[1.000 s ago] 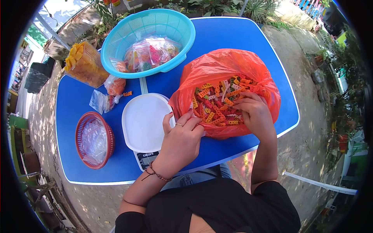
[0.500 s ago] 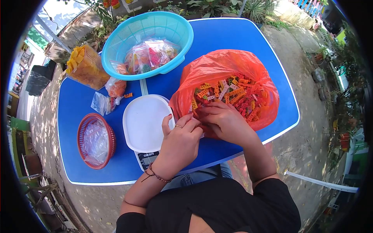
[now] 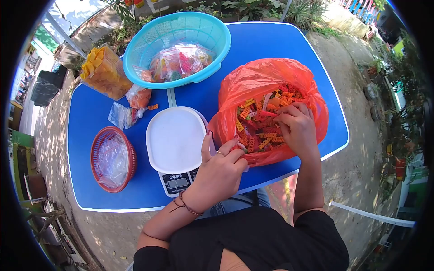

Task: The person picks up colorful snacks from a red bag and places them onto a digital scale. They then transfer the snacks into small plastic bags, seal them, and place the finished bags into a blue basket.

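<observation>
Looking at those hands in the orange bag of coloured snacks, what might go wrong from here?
The orange bag sits close to the table's near edge; a tug could tip it and spill the coloured pieces. The right hand is scooping inside, so pieces might drop as it lifts out. The left hand pinches something small at the bag's rim, apparently a little clear bag, though it is hard to make out; if so, its narrow mouth could miss some.

Person wears black short-sleeved top, blue jeans. Left hand (image 3: 220, 174): thin ring on one finger, dark red nail polish, beaded cord bracelet at wrist. Right hand (image 3: 296, 128): bare.
</observation>
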`<state>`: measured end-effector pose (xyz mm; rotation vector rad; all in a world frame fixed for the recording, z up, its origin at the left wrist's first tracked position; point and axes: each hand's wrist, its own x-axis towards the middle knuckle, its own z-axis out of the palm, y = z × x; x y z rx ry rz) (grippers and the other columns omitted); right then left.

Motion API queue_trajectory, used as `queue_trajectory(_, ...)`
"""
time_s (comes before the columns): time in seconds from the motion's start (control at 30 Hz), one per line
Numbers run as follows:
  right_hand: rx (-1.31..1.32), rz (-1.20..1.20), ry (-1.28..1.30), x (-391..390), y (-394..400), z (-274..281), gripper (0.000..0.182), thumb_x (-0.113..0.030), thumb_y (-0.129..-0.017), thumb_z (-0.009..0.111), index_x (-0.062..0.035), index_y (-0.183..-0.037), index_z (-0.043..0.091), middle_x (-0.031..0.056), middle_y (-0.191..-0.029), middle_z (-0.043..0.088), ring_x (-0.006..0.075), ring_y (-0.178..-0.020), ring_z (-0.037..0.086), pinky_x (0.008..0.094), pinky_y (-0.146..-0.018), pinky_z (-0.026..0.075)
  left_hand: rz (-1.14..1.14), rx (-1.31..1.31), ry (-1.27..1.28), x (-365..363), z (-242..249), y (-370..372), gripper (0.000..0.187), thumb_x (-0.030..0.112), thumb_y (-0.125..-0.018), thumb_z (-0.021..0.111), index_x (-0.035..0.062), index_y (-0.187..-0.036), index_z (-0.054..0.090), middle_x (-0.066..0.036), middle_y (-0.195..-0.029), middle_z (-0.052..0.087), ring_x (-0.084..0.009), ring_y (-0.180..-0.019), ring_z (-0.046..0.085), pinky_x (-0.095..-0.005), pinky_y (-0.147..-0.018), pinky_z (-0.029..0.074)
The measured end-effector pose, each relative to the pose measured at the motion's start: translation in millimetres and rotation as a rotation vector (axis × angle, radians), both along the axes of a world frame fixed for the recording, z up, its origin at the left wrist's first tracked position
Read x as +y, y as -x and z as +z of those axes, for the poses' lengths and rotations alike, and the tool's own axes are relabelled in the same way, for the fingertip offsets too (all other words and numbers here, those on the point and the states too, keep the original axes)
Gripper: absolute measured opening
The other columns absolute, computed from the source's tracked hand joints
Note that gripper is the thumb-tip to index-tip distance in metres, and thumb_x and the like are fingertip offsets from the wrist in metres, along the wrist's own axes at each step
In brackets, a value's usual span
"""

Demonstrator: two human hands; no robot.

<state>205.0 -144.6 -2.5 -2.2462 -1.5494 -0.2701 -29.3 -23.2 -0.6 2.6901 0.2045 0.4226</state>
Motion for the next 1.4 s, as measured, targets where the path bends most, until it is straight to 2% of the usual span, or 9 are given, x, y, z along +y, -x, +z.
queue_trajectory(0.27,0.051,-0.154,-0.174,-9,-16,4,0.02,0.004,-0.081,0.066,-0.0044,-0.096,0.076,0.0131,-0.111,0.069,0.0353,-0.102,0.062,0.0451,-0.091,0.051,-0.006,0.015,0.014,1,0,-1,0.007,0.008,-0.083,0.067,0.0128,-0.083,0.072,-0.001,-0.106,0.071,-0.025,-0.128,0.059,-0.0686,-0.117,0.005)
queue_trajectory(0.47,0.124,-0.321,-0.062,-3,-12,-3,0.038,-0.004,-0.09,0.062,-0.0007,-0.127,0.062,0.0226,-0.13,0.062,0.042,-0.12,0.056,0.0483,-0.102,0.046,0.002,0.019,0.024,1,1,-5,0.006,0.011,-0.085,0.068,0.0135,-0.085,0.073,-0.001,-0.11,0.071,-0.0261,-0.13,0.058,-0.0684,-0.118,0.005)
queue_trajectory(0.57,0.159,-0.272,-0.039,8,2,-14,0.046,-0.004,-0.089,0.059,0.0051,-0.134,0.054,0.025,-0.133,0.059,0.0429,-0.127,0.052,0.0492,-0.109,0.041,0.027,0.011,0.009,0,1,-8,0.007,0.011,-0.086,0.068,0.0138,-0.086,0.074,-0.002,-0.111,0.072,-0.0264,-0.129,0.058,-0.0672,-0.118,0.005)
queue_trajectory(0.73,0.109,-0.017,-0.052,39,52,-25,0.05,-0.001,-0.083,0.058,0.013,-0.132,0.053,0.0322,-0.137,0.053,0.046,-0.131,0.048,0.0501,-0.115,0.037,0.053,0.059,-0.048,0,-1,-11,0.008,0.012,-0.087,0.067,0.0134,-0.087,0.075,-0.004,-0.112,0.07,-0.027,-0.128,0.059,-0.0672,-0.119,0.004)
queue_trajectory(0.83,0.25,0.053,-0.07,43,67,-22,0.051,0.001,-0.083,0.057,0.0119,-0.132,0.053,0.0333,-0.139,0.051,0.0465,-0.133,0.046,0.0501,-0.115,0.037,0.067,0.059,-0.073,0,-2,-11,0.009,0.012,-0.087,0.066,0.0129,-0.087,0.075,-0.004,-0.113,0.068,-0.0269,-0.127,0.059,-0.0677,-0.119,0.003)
queue_trajectory(0.97,0.492,0.158,-0.155,34,69,-11,0.036,0.002,-0.085,0.058,0.0063,-0.12,0.065,0.0299,-0.13,0.06,0.0441,-0.122,0.056,0.0482,-0.106,0.046,0.073,0.058,-0.085,2,-3,-10,0.008,0.012,-0.088,0.066,0.0128,-0.088,0.074,-0.004,-0.109,0.067,-0.0258,-0.126,0.06,-0.0677,-0.119,0.004)
queue_trajectory(1.07,0.421,0.041,-0.243,24,46,-6,0.027,0.001,-0.087,0.058,0.0052,-0.112,0.069,0.0269,-0.125,0.063,0.0417,-0.115,0.061,0.0466,-0.101,0.049,0.079,0.07,-0.054,5,-8,-13,0.008,0.011,-0.088,0.066,0.0125,-0.087,0.074,-0.004,-0.104,0.066,-0.0243,-0.123,0.061,-0.0673,-0.12,0.004)
queue_trajectory(1.27,0.196,-0.338,-0.074,-9,14,0,0.034,-0.003,-0.092,0.058,0.0024,-0.126,0.063,0.0254,-0.125,0.063,0.0439,-0.112,0.063,0.0461,-0.093,0.053,0.199,0.006,-0.151,30,-3,-22,0.008,0.009,-0.088,0.067,0.0113,-0.086,0.074,-0.002,-0.102,0.065,-0.022,-0.112,0.065,-0.0697,-0.12,-0.002)
queue_trajectory(1.4,0.207,-0.326,0.047,-3,27,-5,0.045,-0.008,-0.092,0.058,0.0084,-0.134,0.053,0.0292,-0.126,0.06,0.0446,-0.112,0.061,0.0485,-0.097,0.05,0.333,-0.028,-0.187,40,11,-28,0.006,0.01,-0.086,0.068,0.0097,-0.084,0.073,-0.003,-0.111,0.065,-0.0239,-0.12,0.061,-0.0684,-0.122,-0.002)
